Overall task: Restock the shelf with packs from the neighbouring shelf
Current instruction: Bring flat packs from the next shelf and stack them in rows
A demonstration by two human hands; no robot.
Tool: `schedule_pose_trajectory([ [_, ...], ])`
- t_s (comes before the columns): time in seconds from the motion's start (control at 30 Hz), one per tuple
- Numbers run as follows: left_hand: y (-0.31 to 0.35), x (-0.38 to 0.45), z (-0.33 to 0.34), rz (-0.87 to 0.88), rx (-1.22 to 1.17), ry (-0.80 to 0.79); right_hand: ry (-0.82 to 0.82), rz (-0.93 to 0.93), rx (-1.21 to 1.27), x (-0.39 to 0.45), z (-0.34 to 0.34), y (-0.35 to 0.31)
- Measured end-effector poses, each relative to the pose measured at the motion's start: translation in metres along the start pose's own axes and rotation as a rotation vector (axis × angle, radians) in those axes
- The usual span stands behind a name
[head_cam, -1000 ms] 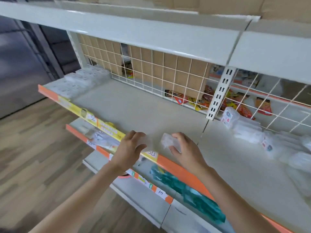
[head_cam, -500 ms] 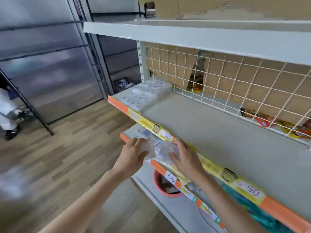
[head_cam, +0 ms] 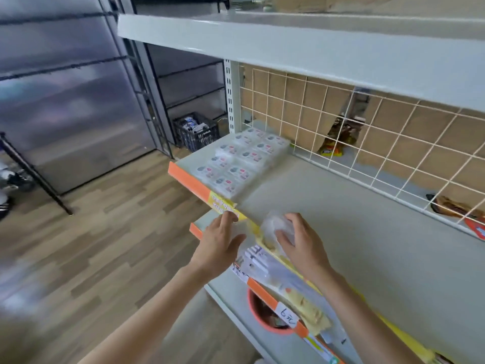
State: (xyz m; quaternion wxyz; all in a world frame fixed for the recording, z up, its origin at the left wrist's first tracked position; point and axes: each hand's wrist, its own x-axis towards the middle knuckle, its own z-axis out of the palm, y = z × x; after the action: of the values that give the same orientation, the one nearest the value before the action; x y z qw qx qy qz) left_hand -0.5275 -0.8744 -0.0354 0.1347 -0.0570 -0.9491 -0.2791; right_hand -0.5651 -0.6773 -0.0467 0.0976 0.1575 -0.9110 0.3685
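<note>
A stack of clear packs with small red-and-grey labels (head_cam: 241,161) lies at the left end of the grey shelf (head_cam: 354,232). My right hand (head_cam: 304,245) grips a clear plastic pack (head_cam: 275,225) just above the shelf's yellow-and-orange front edge. My left hand (head_cam: 219,245) is beside it, in front of that edge, fingers curled around a second clear pack (head_cam: 236,236) that is mostly hidden. Both hands are a short way to the right of the stack and nearer to me.
A white wire grid (head_cam: 367,143) backs the shelf, with snack packets behind it. A white shelf (head_cam: 315,48) hangs close overhead. The lower shelf holds packets (head_cam: 288,287) and a red bowl (head_cam: 259,315). A black crate (head_cam: 196,132) and a black stand leg (head_cam: 34,174) are on the wooden floor.
Both hands carried their packs leftwards along the shelf front, from the neighbouring bay towards the stack at the left end. The view swung left with them.
</note>
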Motion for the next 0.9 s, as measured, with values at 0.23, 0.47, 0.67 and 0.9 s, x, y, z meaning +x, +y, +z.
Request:
schedule_pose_trajectory([
  [0.23, -0.005, 0.092, 0.024, 0.169, -0.047, -0.076, 0.068, 0.166, -0.066, 0.043, -0.007, 0.038],
  [0.47, 0.003, 0.142, 0.067, 0.338, -0.138, -0.26, 0.209, 0.482, -0.253, 0.037, -0.038, 0.08],
  [0.67, -0.014, 0.165, 0.087, 0.536, -0.194, -0.322, 0.364, 0.59, -0.512, 0.032, -0.038, 0.079],
  [0.9, -0.033, 0.16, 0.084, 0.404, -0.399, -0.467, 0.225, 0.224, -0.073, 0.062, 0.017, 0.024],
])
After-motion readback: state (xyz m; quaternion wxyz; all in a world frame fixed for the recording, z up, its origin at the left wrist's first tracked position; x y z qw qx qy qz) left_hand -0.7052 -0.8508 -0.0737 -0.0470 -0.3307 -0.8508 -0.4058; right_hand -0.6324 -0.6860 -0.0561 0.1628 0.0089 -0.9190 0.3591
